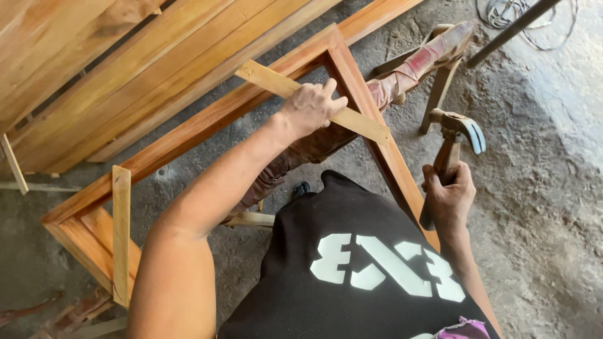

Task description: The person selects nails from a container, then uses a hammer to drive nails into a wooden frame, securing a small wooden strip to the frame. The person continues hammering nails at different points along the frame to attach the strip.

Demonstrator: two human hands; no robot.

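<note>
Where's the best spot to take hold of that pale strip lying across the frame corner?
Probably the strip's middle, from above, where the left hand presses it: both ends rest on the frame rails and that span is unsupported. The right hand holds the hammer.

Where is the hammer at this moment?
In the head view, the hammer is on the right side, held upright in the right hand, just right of the wooden frame.

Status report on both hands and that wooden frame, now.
Left hand pressing pale wooden strip across orange wooden frame corner. Right hand gripping wooden-handled claw hammer, raised. Nothing blocking.
</note>
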